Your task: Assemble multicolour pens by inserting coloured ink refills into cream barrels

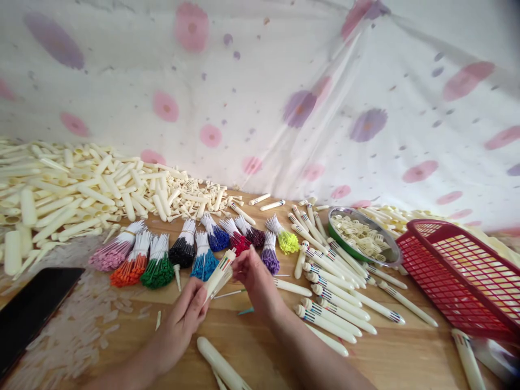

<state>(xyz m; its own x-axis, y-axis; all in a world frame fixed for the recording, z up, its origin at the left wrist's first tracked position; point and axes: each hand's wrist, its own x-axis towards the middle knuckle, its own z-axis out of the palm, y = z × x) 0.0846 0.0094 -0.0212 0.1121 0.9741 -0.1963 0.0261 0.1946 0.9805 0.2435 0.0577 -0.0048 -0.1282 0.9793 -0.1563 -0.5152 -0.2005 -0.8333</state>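
Observation:
My left hand (187, 309) is closed around a cream multicolour pen (219, 273), held tilted with its coloured slots facing up. Close beside the pen's upper end, my right hand (255, 276) has its fingertips pinched together; what they hold, if anything, is hidden. Just beyond the hands lie banded bundles of thin refills with white stems, among them green (157, 265), black (182, 246), light blue (203, 260), red (238, 238), purple (270, 257) and yellow (287, 241). A loose pen barrel (221, 363) rests on the wooden table below my hands.
Many cream pen parts (81, 187) are heaped at the left, near a black phone (36, 309) and scattered clear pieces (77, 319). Rows of pens (333, 292) lie at the right, beside a bowl of small parts (332, 230) and a red plastic basket (459, 276). A flowered sheet (260, 108) hangs behind.

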